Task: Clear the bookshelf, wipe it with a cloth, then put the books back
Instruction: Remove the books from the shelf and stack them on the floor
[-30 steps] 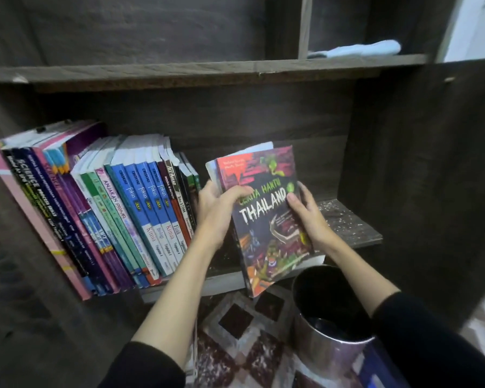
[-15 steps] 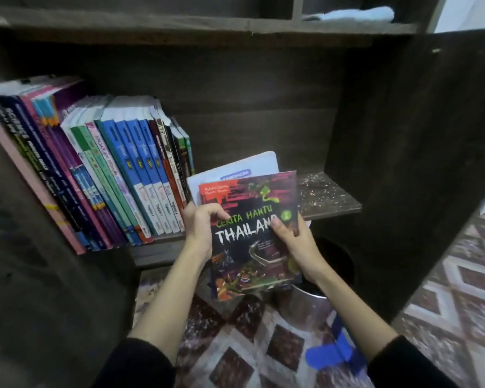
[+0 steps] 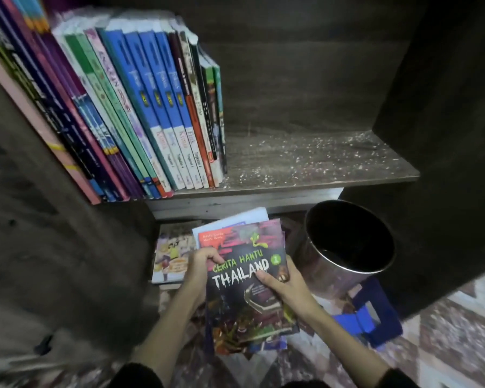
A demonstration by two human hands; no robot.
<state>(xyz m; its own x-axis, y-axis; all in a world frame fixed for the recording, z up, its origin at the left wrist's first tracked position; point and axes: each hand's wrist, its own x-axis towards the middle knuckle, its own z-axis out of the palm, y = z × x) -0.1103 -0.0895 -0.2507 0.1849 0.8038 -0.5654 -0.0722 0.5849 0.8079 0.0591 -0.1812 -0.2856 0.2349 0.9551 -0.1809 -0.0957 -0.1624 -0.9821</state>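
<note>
Patterned floor [image 3: 445, 340] is lying beneath you; your left hand [image 3: 200, 268] and right hand [image 3: 284, 284] are gripping the Thailand book [image 3: 244, 298] by its side edges, fingers curled round it, low over the floor; a metal bin [image 3: 319, 275] is standing just right of it; beyond, the dusty shelf [image 3: 305, 161] is carrying a leaning row of books [image 3: 151, 107] at its left.

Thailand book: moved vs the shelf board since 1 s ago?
Yes. The Thailand book has come down and out: earlier it overlapped the shelf board, now it is wholly below its front edge.
</note>
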